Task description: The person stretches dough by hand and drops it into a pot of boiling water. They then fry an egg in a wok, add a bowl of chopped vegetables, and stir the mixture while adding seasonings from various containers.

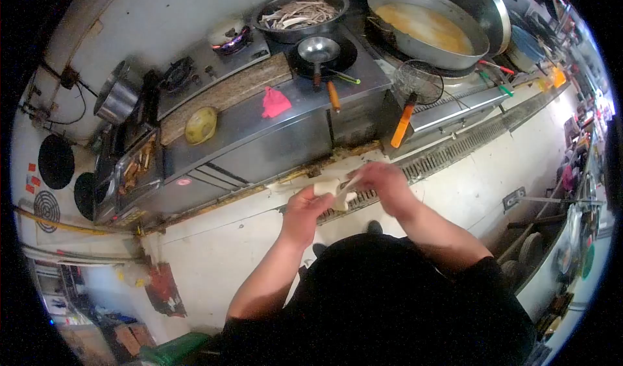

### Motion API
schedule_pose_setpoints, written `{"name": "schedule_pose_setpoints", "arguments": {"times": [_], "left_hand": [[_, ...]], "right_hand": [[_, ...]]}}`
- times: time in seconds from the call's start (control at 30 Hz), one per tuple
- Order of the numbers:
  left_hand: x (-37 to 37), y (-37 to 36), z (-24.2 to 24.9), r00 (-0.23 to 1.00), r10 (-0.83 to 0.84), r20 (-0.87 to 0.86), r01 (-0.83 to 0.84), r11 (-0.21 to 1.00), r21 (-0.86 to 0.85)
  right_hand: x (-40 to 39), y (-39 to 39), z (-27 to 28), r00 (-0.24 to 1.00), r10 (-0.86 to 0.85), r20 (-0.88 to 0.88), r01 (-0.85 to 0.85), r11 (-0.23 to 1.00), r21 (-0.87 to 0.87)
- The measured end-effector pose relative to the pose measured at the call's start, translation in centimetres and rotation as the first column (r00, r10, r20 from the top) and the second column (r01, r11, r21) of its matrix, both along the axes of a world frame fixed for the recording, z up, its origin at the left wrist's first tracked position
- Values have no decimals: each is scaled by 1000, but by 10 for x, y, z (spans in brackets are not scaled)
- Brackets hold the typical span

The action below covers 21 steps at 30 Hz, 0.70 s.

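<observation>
The left hand (302,215) and the right hand (387,185) are working in the middle of the frame, above the light floor (227,249), and are standing a little apart with a pale, limp piece (341,196) between them. The left hand is closing on the left side of the piece, its thumb lying along the near side. The right hand is pinching the upper right part with its fingertips; its fingers are blurring, so their exact grip is hard to tell. The piece is hanging in folds between the hands, over the floor grate (331,214).

Beyond them, the steel table (250,129) is running across the upper half. A pink cloth (276,102) is lying on it, with a yellow bowl (201,126) resting to the left. A small metal pan (318,50) is sitting at the upper centre, just in front of a wide bowl (302,15) that is holding brownish strips. At the upper right, a large pan (428,28) is holding cloudy yellowish liquid, and a wire skimmer (416,83) is lying in front of it, its orange handle pointing toward the person. At the upper left, a tall metal pot (118,93) is appearing tilted in the view.
</observation>
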<state>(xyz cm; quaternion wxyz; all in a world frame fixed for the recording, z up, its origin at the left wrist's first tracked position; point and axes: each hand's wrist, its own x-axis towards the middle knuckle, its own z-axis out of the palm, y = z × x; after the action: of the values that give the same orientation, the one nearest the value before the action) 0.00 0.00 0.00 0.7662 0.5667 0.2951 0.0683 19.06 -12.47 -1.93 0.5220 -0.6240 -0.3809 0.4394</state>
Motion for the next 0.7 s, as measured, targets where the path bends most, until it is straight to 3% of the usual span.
{"name": "schedule_pose_setpoints", "arguments": {"times": [0.03, 0.07, 0.1, 0.17, 0.2, 0.23, 0.3, 0.33, 0.37, 0.4, 0.43, 0.47, 0.5, 0.57, 0.6, 0.63, 0.67, 0.7], "left_hand": [[-1, -2, -5, 972, 157, 173, -150, 987, -53], [-1, -3, -6, 891, 313, 329, -285, 949, -130], [3, 1, -5, 887, 310, 342, -286, 951, -120], [4, -3, 9, 865, 236, 443, -242, 969, -44], [6, -8, 13, 867, 237, 439, -241, 969, -47], [16, -9, 16, 865, 225, 449, -270, 962, 38], [16, -14, 30, 875, 217, 434, -295, 948, 121], [14, -17, 39, 939, 204, 276, -297, 886, 356], [12, -18, 43, 969, 223, 107, -244, 783, 572], [11, -18, 42, 969, 223, 102, -241, 785, 571], [10, -19, 38, 974, 218, 67, -206, 712, 671], [9, -17, 36, 976, 216, 35, -166, 625, 763], [9, -15, 36, 976, 214, 34, -164, 625, 763], [6, -8, 36, 981, 153, 116, -192, 806, 559], [2, -1, 37, 982, 154, 111, -190, 809, 556], [-6, 12, 41, 937, 241, 251, -307, 912, 272], [-16, 26, 45, 864, 360, 353, -369, 928, -45], [-36, 37, 59, 746, 435, 504, -389, 899, -199]], "right_hand": [[8, 0, 2, 872, -232, -431, 226, 972, -67], [11, 1, 3, 520, -412, -748, 386, 895, -224], [9, 5, 6, 528, -401, -748, 387, 898, -208], [-9, 4, 17, 786, -232, -572, 275, 961, -13], [-15, 7, 18, 897, -174, -406, 187, 982, -9], [-17, 15, 18, 904, -169, -393, 188, 982, 10], [-35, 20, 20, 994, -97, -53, 101, 992, 78], [-40, 19, 33, 989, -130, 72, 118, 981, 153], [-41, 17, 35, 989, -132, 66, 121, 981, 153], [-42, 15, 36, 986, -127, 105, 109, 981, 162], [-42, 12, 36, 982, -121, 143, 96, 981, 168], [-41, 11, 34, 982, -121, 142, 97, 981, 168], [-39, 10, 29, 982, -176, 64, 168, 979, 115], [-29, 1, 13, 972, -234, -16, 235, 971, 45], [-17, -5, 2, 917, -358, -174, 360, 933, -21], [-4, -13, -9, 822, -474, -316, 466, 879, -104], [10, -25, -19, 715, -548, -434, 532, 829, -172], [26, -40, -29, 586, -609, -534, 581, 775, -247]]}}
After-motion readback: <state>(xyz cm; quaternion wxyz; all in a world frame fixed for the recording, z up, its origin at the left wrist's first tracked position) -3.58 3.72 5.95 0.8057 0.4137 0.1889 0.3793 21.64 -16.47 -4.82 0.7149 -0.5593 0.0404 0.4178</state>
